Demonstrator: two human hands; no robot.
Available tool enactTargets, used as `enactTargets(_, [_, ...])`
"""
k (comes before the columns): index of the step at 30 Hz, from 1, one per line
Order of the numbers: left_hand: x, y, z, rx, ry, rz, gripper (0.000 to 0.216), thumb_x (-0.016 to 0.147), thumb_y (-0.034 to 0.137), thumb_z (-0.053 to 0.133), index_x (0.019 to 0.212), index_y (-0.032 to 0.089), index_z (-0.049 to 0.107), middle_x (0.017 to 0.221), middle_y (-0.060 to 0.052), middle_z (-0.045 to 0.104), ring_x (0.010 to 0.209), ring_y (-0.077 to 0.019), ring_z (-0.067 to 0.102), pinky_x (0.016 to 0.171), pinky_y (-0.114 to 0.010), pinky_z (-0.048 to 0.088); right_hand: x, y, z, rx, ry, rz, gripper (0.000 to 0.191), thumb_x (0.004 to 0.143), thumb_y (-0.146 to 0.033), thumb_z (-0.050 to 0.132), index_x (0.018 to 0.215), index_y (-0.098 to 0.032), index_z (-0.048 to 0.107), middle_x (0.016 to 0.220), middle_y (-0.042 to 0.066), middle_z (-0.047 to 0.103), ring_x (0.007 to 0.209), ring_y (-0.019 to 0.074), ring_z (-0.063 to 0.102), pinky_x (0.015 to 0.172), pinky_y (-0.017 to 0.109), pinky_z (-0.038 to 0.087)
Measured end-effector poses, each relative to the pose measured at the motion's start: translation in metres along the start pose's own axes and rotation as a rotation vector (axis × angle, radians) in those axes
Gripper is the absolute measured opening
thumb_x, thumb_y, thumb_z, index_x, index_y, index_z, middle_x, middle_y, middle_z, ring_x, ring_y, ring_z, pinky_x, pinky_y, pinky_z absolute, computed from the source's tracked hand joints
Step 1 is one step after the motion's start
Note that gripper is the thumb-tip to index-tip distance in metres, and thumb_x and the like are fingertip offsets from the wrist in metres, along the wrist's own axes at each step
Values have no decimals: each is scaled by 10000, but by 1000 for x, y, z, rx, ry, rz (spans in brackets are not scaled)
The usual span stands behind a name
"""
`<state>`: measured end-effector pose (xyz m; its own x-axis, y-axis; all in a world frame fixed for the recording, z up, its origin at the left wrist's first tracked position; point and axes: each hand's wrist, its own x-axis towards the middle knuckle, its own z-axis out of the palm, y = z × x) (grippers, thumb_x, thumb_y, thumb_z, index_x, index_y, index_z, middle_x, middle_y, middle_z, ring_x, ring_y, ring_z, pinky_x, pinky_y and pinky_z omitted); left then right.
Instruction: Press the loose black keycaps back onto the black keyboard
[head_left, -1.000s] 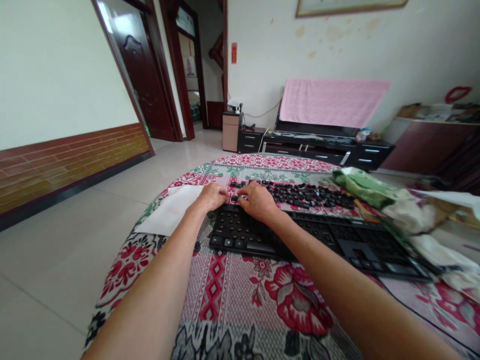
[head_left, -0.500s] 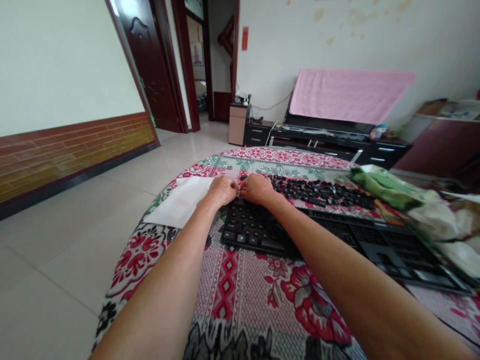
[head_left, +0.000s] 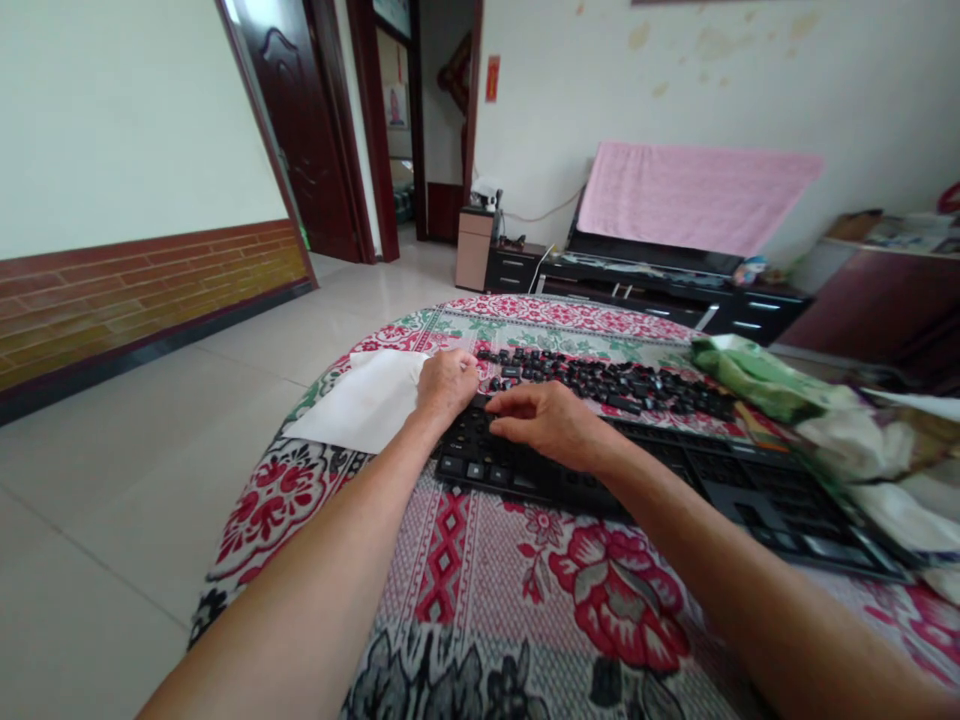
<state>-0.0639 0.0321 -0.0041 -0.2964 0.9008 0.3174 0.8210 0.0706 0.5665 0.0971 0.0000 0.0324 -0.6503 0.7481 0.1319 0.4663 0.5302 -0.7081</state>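
Loose keycaps [head_left: 630,383] were spread just beyond the keyboard [head_left: 536,477], likely for easy reach; the right hand [head_left: 559,424] was held part-open, seemingly empty, while the left hand's [head_left: 445,382] grip could not be told.

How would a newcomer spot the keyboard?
Over the flowered tablecloth, find the right hand. Below it stretches the keyboard, long, flat and black. It is one single slab, unlike the small loose black keys scattered just beyond it.

Keyboard [head_left: 724,470] partly hidden behind right forearm [head_left: 724,560]
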Motion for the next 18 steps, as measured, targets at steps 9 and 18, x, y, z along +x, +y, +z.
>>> enactTargets(9, [0,-10,11,-134,62,-31,269,736,361,440,838,230,652,788,-13,663,730,-144,578,672,-227,405,-17,-6,8,35,-124,74,199,664,-169,554,844,-155,638,673,6,619,574,93,523,516,206,406])
enactTargets(18, [3,-13,15,-208,37,-41,271,735,358,450,861,219,646,807,-5,660,759,-133,575,712,-228,406,-17,-2,14,-14,-83,45,122,645,-172,582,760,-149,612,617,-8,591,534,83,509,485,192,390])
